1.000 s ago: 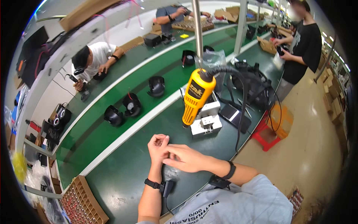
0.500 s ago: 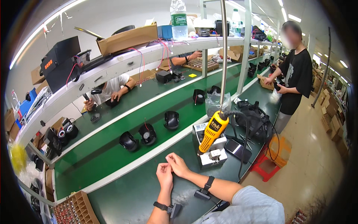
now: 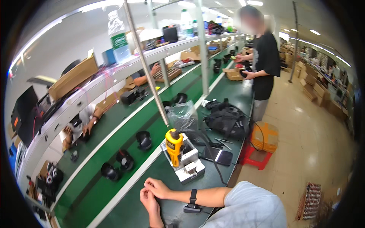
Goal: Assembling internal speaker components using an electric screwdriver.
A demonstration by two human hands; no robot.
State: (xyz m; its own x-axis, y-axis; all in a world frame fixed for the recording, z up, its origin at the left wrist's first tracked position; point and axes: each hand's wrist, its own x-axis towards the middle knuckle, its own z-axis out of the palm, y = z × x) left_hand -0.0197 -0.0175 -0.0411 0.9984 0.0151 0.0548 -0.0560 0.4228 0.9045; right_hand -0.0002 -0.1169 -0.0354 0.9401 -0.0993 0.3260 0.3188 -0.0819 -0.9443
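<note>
1. Touching at the fingertips, my left hand (image 3: 150, 201) and right hand (image 3: 159, 189) are together over the bench (image 3: 127, 207), fingers curled; I cannot tell whether anything is pinched between them.
2. From there, the yellow tool (image 3: 173, 148) lies ahead and to the right, apart from both; I have the right hand nearer.
3. Its long axis runs nearly up and down in my view, dark end uppermost, and a black cable (image 3: 217, 166) arcs from the top down to the right.
4. Just beside it, on the right, sits the metal fixture (image 3: 192, 171); farther right lies a phone (image 3: 225, 157).
5. Leftward, a pale rail bounds the belt (image 3: 87, 190); rightward, the bench edge passes under my right forearm.
6. I see bare bench between fingers and fixture.
</note>
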